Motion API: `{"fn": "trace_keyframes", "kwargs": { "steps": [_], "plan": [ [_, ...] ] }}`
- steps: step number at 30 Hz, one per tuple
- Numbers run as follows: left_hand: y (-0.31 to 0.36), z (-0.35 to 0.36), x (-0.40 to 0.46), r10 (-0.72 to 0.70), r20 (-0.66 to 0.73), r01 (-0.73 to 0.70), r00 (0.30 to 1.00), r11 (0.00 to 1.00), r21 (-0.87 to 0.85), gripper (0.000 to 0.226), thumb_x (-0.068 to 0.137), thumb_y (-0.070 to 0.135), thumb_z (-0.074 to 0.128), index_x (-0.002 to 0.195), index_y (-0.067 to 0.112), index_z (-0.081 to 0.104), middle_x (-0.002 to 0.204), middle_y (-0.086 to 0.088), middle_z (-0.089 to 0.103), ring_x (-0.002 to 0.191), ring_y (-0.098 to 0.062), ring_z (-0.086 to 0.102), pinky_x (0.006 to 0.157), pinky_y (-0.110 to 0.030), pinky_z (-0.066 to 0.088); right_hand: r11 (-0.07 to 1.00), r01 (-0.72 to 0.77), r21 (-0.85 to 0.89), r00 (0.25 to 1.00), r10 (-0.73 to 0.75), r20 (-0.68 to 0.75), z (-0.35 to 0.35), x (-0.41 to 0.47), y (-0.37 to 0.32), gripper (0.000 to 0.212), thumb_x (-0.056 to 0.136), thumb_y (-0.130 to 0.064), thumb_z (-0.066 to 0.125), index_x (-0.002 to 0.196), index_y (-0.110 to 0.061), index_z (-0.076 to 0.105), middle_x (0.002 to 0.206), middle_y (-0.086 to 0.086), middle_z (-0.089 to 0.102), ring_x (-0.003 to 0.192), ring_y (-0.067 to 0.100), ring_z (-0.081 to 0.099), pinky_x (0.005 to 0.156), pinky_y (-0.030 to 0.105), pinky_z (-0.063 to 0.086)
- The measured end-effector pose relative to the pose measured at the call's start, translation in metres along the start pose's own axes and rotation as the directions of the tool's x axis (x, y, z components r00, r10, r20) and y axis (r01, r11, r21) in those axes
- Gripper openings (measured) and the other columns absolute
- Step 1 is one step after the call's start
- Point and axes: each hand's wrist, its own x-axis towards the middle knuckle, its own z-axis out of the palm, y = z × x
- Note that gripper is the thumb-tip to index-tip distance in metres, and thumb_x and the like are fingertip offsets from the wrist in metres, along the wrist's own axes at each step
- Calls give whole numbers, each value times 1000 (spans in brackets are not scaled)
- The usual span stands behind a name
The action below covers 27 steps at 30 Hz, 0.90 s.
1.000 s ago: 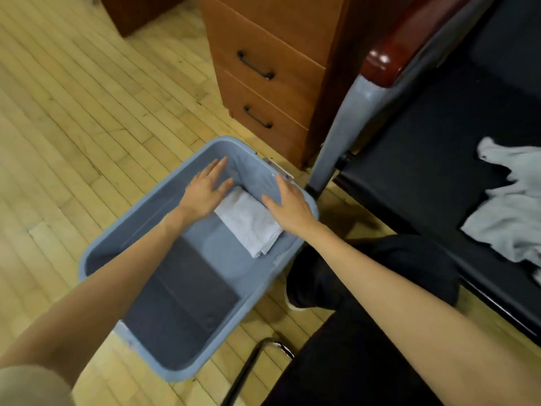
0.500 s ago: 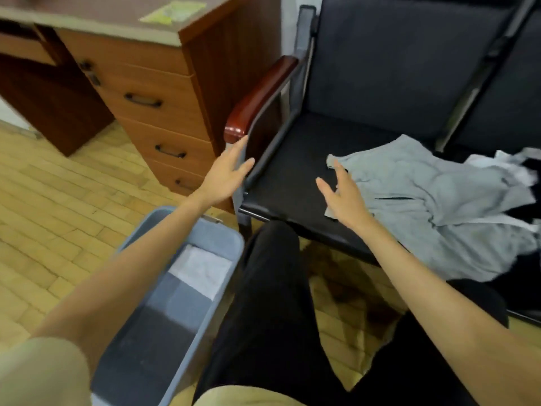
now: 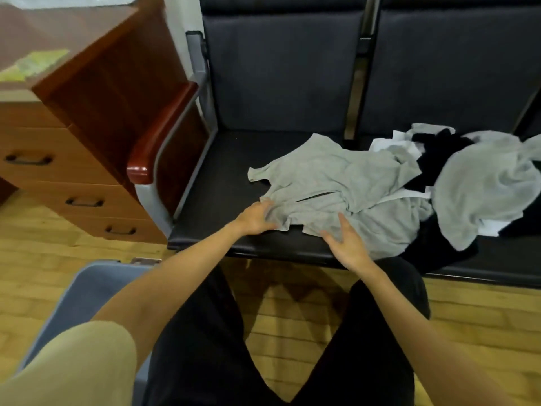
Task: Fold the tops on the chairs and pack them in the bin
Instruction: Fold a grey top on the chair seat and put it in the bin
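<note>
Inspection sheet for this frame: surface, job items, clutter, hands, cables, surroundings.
Surface: black chair seat, partly bare.
Job's things: unfolded grey top on the seat; a second grey top over black and white garments; blue bin on the floor, contents out of view.
Clutter: nothing seen.
Hands: left hand touches the grey top's edge; right hand open at its hem.
Cables: nothing seen.
Surroundings: wooden drawer unit, wood floor.

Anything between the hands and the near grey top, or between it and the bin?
Nothing visible. Left hand and right hand are already at the near edge of the grey top. The bin sits on the floor at lower left; the person's left arm partly hides it.
</note>
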Motion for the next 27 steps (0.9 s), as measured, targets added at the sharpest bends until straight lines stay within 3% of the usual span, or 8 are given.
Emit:
{"fn": "trace_keyframes", "kwargs": {
  "steps": [3, 6, 12, 16, 18, 20, 24, 27],
  "plan": [
    [-4, 15, 9, -40, 11, 39, 999, 999, 11, 80, 84, 42, 70, 150, 22, 29, 151, -12, 32, 136, -34, 34, 112, -41, 31, 1000, -3, -8, 1000, 3, 2, -3, 6, 7, 75, 97, -37, 53, 154, -10, 12, 158, 9, 25, 144, 23, 26, 113, 28, 22],
    [-7, 21, 19, -77, -88, 85, 993, 993, 86, 67, 87, 50, 61, 145, 29, 36, 143, -11, 39, 127, -38, 43, 104, -49, 39, 999, 17, -29, 999, -18, -31, -8, 16, 11, 73, 96, -34, 56, 153, -13, 18, 157, 10, 26, 144, 25, 26, 113, 31, 23],
    [-5, 1, 52, -161, -361, 148, 918, 987, -62, 46, 94, 34, 56, 136, 17, 47, 135, -17, 44, 119, -38, 45, 100, -46, 41, 999, 1, 40, 990, 5, -142, -28, 56, 13, 64, 94, -25, 59, 149, -13, 29, 147, 17, 35, 136, 29, 35, 109, 32, 30],
    [-11, -16, 79, -266, -243, 226, 933, 957, -182, 49, 90, 35, 63, 131, 10, 51, 125, -13, 53, 111, -30, 55, 92, -41, 48, 994, 15, 108, 987, 2, -159, -21, 79, 7, 61, 93, -25, 60, 147, -14, 34, 146, 13, 39, 134, 27, 39, 111, 36, 35],
    [-11, -21, 88, -328, -207, 288, 922, 936, -202, 34, 87, 36, 67, 102, 7, 61, 97, -6, 57, 87, -20, 57, 81, -38, 49, 990, 42, 137, 989, -21, -149, -11, 84, 0, 58, 94, -23, 61, 145, -15, 36, 141, 11, 43, 128, 25, 46, 107, 39, 41],
    [-10, -25, 95, -389, -133, 345, 911, 899, -269, 30, 85, 34, 70, 77, 11, 54, 77, -1, 52, 70, -15, 52, 69, -33, 48, 986, 83, 146, 991, -66, -114, 0, 86, -7, 56, 93, -22, 61, 144, -16, 39, 131, 8, 47, 119, 21, 52, 102, 41, 46],
    [-12, -37, 98, -455, 79, 409, 887, 696, -590, 21, 85, 15, 71, 99, 5, 59, 96, -10, 64, 92, -20, 63, 85, -35, 54, 971, 215, 101, 976, -211, -45, 20, 86, -21, 50, 92, -20, 63, 139, -15, 46, 122, 5, 52, 111, 14, 52, 97, 39, 49],
    [1, -59, 81, -386, 154, 339, 910, 475, -812, 30, 88, 8, 68, 115, -2, 60, 110, -16, 67, 97, -24, 68, 84, -38, 57, 945, 321, 60, 947, -319, -29, 28, 87, -38, 49, 90, -18, 66, 135, -15, 48, 127, 4, 53, 110, 10, 50, 92, 22, 47]
  ]
}}
